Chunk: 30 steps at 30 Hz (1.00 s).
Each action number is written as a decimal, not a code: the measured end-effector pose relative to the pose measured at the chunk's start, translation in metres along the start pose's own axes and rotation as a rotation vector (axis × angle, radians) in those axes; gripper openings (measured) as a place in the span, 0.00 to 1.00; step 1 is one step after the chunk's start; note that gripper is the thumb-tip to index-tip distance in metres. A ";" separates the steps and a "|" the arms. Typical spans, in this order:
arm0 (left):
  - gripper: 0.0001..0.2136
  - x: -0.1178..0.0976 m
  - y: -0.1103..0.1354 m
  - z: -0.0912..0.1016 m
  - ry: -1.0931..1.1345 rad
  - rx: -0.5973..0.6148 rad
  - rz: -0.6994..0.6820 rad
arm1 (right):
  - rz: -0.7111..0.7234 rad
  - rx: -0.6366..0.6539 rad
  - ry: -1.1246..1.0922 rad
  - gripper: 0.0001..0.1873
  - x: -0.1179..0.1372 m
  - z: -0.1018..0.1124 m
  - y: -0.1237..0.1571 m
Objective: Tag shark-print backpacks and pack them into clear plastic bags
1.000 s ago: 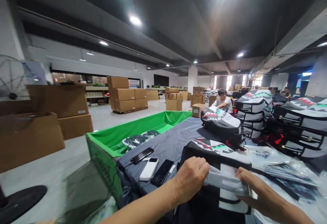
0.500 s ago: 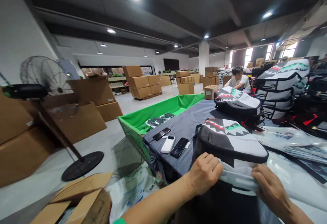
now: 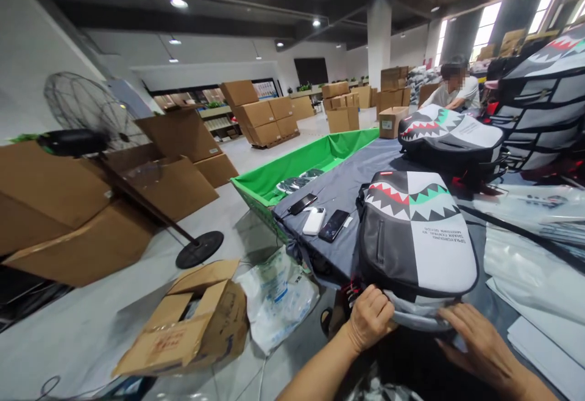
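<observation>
Bare hands at work on a grey-white-and-black backpack (image 3: 418,236) w/ a red-and-green shark-tooth print, lying flat nr the close edge of a bench (image 3: 350,184) draped in dark grey cloth. The L hand (image 3: 372,317), fingers curled tight, pinches the L end of a pale grey strip (image 3: 415,319) at the bag's near edge; the R hand (image 3: 475,335) sets its fingertips against the R end, thumb lower, tho can't tell if it pinches. Lettering on the white panel faces upside down to the wearer. L of the bag, a black phone (image 3: 334,225), a white device (image 3: 314,222) & a 2nd phone (image 3: 302,204) lie close together. Beyond sits another shark-print backpack (image 3: 452,136), w/ a tall stack of backpacks (image 3: 543,108) to its R. Clear plastic bags (image 3: 516,261) spread R of the worked bag. Alongside the bench, at L, runs a green-lined bin (image 3: 253,175) w/ wrapped goods (image 3: 297,183) inside. On the floor: an open carton (image 3: 192,328) beside a printed plastic sack (image 3: 278,300), & a standing fan (image 3: 73,142). Bkgd, R of center: a co-worker (image 3: 464,93) in a light top, nr a small carton (image 3: 393,122).
</observation>
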<state>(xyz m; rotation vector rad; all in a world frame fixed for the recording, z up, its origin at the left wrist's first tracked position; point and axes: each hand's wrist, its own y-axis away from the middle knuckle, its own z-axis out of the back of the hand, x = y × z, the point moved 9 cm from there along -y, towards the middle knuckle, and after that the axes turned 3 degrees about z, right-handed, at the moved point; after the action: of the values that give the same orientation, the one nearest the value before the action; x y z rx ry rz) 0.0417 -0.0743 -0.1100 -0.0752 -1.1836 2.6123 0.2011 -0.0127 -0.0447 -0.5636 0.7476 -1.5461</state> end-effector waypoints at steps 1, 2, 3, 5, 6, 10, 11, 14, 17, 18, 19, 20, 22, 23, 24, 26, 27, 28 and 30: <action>0.11 0.001 0.002 0.005 0.064 0.010 -0.013 | -0.019 0.027 -0.016 0.13 -0.002 0.001 -0.002; 0.15 0.002 0.001 0.011 0.126 0.020 -0.019 | -0.033 0.051 -0.022 0.13 -0.004 0.001 -0.005; 0.17 0.005 -0.003 0.018 0.172 0.036 -0.013 | -0.044 0.076 -0.020 0.11 -0.007 0.001 -0.009; 0.19 0.013 -0.015 0.027 0.192 0.113 0.022 | -0.058 0.114 -0.013 0.09 -0.011 -0.002 -0.016; 0.19 0.015 -0.022 0.029 0.182 0.170 0.038 | -0.069 0.147 -0.021 0.09 -0.013 -0.005 -0.019; 0.17 0.018 -0.040 0.025 0.173 0.392 0.094 | -0.089 0.233 -0.002 0.14 -0.013 -0.008 -0.023; 0.16 0.018 -0.041 0.024 0.173 0.423 0.104 | -0.064 0.221 0.018 0.13 -0.010 -0.004 -0.023; 0.09 0.013 -0.045 0.026 0.119 0.405 0.039 | 0.057 0.108 0.066 0.15 0.003 0.013 -0.023; 0.05 -0.004 -0.053 0.039 0.136 0.303 -0.253 | 0.155 0.165 -0.007 0.17 0.011 0.009 -0.022; 0.06 -0.010 -0.055 0.042 0.181 0.302 -0.378 | 0.163 0.222 -0.044 0.16 0.012 0.004 -0.022; 0.07 -0.014 -0.057 0.045 0.232 0.318 -0.487 | 0.158 0.277 -0.070 0.15 0.011 -0.002 -0.023; 0.08 -0.015 -0.061 0.047 0.277 0.350 -0.572 | 0.145 0.313 -0.074 0.14 0.010 -0.007 -0.025; 0.08 -0.016 -0.068 0.049 0.315 0.426 -0.678 | 0.135 0.343 -0.029 0.14 0.008 -0.011 -0.030; 0.08 -0.015 -0.072 0.049 0.297 0.455 -0.685 | 0.137 0.358 0.001 0.14 0.008 -0.013 -0.032; 0.07 -0.014 -0.076 0.048 0.262 0.476 -0.667 | 0.144 0.368 0.027 0.15 0.009 -0.014 -0.033; 0.05 -0.009 -0.083 0.046 0.175 0.504 -0.577 | 0.150 0.375 0.070 0.14 0.011 -0.015 -0.036; 0.07 -0.006 -0.085 0.046 0.140 0.516 -0.516 | 0.149 0.365 0.091 0.13 0.011 -0.014 -0.038; 0.09 -0.002 -0.086 0.045 0.119 0.535 -0.462 | 0.152 0.347 0.106 0.13 0.011 -0.011 -0.039; 0.10 0.000 -0.086 0.044 0.129 0.582 -0.432 | 0.185 0.333 0.095 0.15 0.012 -0.008 -0.043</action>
<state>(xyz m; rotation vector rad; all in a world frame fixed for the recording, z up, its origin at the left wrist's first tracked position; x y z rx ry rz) 0.0534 -0.0527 -0.0166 0.1138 -0.3151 2.4025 0.1650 -0.0229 -0.0194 -0.1712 0.5788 -1.4909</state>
